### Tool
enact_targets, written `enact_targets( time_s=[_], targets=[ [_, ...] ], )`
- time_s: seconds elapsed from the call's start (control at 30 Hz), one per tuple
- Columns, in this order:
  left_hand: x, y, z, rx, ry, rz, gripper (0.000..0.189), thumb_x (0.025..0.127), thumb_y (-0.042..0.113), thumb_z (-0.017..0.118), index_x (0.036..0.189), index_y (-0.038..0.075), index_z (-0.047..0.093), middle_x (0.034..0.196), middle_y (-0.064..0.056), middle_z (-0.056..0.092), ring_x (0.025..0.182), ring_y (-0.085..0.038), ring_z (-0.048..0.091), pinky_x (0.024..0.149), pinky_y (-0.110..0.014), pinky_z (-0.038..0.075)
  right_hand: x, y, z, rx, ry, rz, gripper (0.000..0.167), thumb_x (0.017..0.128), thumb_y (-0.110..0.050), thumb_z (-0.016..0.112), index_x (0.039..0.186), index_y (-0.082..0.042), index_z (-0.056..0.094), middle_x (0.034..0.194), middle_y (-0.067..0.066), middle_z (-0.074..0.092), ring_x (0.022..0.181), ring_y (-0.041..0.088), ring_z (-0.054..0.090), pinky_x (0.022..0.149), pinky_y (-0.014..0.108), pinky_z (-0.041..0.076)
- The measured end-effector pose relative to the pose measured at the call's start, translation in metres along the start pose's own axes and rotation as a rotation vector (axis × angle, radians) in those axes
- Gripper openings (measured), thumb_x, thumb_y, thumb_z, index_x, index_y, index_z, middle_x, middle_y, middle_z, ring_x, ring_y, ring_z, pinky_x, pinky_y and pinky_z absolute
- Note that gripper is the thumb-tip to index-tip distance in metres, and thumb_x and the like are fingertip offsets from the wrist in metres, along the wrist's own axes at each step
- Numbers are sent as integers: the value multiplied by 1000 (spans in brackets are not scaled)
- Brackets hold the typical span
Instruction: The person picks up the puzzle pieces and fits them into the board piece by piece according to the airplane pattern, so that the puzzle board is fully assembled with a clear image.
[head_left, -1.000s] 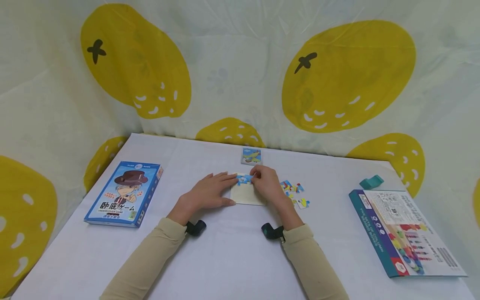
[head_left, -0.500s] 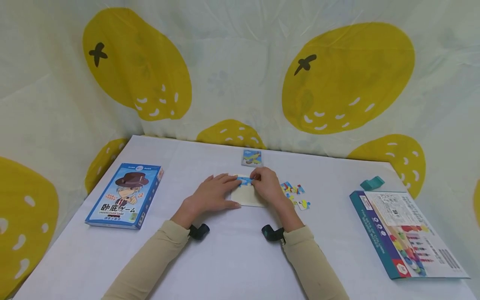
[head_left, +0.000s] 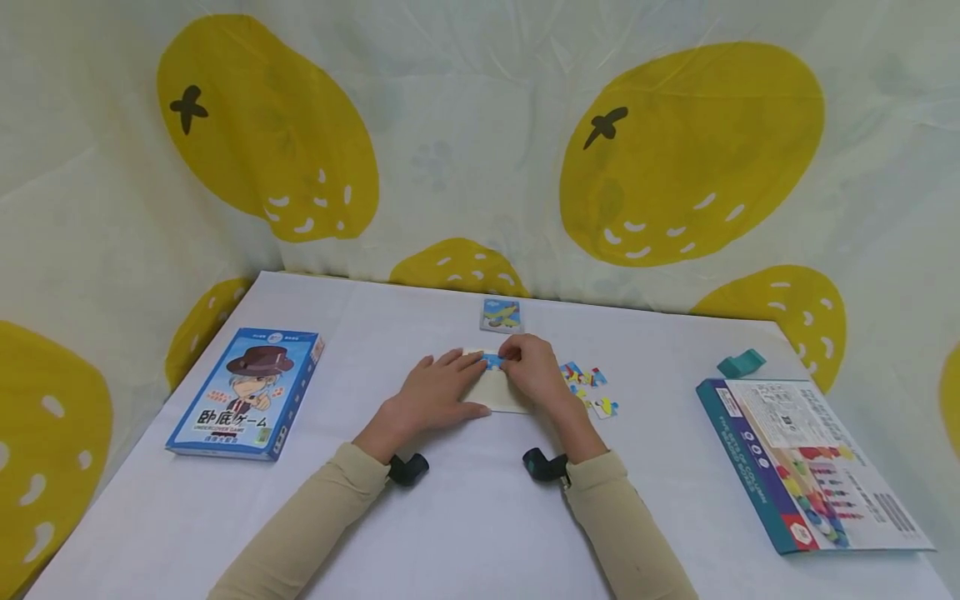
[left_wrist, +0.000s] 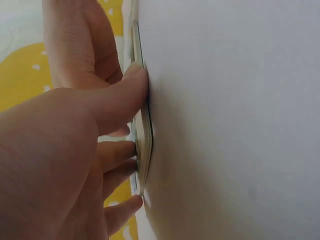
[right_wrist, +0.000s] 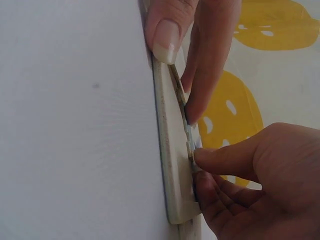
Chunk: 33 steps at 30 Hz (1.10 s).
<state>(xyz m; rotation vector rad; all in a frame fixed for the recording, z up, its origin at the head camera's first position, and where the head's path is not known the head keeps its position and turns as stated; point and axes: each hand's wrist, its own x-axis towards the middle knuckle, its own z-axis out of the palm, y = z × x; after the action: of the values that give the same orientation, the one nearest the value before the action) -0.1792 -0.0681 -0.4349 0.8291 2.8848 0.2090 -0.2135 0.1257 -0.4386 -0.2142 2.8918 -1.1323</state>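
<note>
A pale, thin board (head_left: pixel 495 393) lies flat in the middle of the table, with blue jigsaw pieces (head_left: pixel 492 361) along its far side. My left hand (head_left: pixel 438 390) rests over the board's left part. Its fingers stretch onto the blue pieces, and its thumb (left_wrist: pixel 127 90) touches the near edge. At the far right of the board, my right hand (head_left: pixel 534 368) pinches a small jigsaw piece between thumb and fingertips, close over the surface; the fingers mostly hide it. Loose jigsaw pieces (head_left: pixel 604 407) lie just right of the right hand.
Behind the board sits a small square picture puzzle (head_left: pixel 501 315). A blue game box (head_left: pixel 247 392) lies at the left. On the right are a large flat box (head_left: pixel 813 467) and a teal object (head_left: pixel 742 363). A patterned curtain (head_left: pixel 465 167) hangs behind the table.
My left hand has slid a little to the right over the board, covering more of the blue pieces. The right hand stays at nearly the same spot, still pinching.
</note>
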Motion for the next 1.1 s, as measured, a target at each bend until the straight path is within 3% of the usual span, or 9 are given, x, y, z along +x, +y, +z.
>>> enact_targets(
  time_s=[0.3,0.47,0.7,0.93,1.1],
  targets=[
    [1,5,3,27,-32,10,79,96,60,52,158,18,29,165,3,28,154,-22,23,121,-58,25,-2,4,-8,33,-27,5,14,92,-10,66,104,-9,72,96,8,70,90,23,59,83,36,53],
    [4,5,2,34,-35,11,79,95,60,54,157,17,32,164,3,31,153,-21,27,119,-55,30,-2,9,-19,30,-44,40,17,95,-13,62,109,-11,71,102,6,69,94,23,59,82,35,53],
    [5,3,-2,37,-37,7,79,93,60,57,155,18,35,161,2,36,151,-22,30,117,-54,34,-6,13,-40,5,-11,1,19,96,-9,60,113,-6,70,108,11,69,99,27,60,91,42,53],
    [4,2,-4,39,-18,22,76,92,59,59,154,21,38,160,2,39,151,-22,32,117,-52,35,-12,29,-61,12,-4,18,23,95,-8,60,117,-5,68,111,13,67,102,28,58,92,43,50],
    [3,1,-4,32,-18,39,75,93,59,59,155,22,38,160,2,38,150,-23,32,117,-52,35,-18,44,-72,-22,-45,45,28,94,-5,58,120,-4,66,117,15,65,105,29,56,92,43,50]
  ],
)
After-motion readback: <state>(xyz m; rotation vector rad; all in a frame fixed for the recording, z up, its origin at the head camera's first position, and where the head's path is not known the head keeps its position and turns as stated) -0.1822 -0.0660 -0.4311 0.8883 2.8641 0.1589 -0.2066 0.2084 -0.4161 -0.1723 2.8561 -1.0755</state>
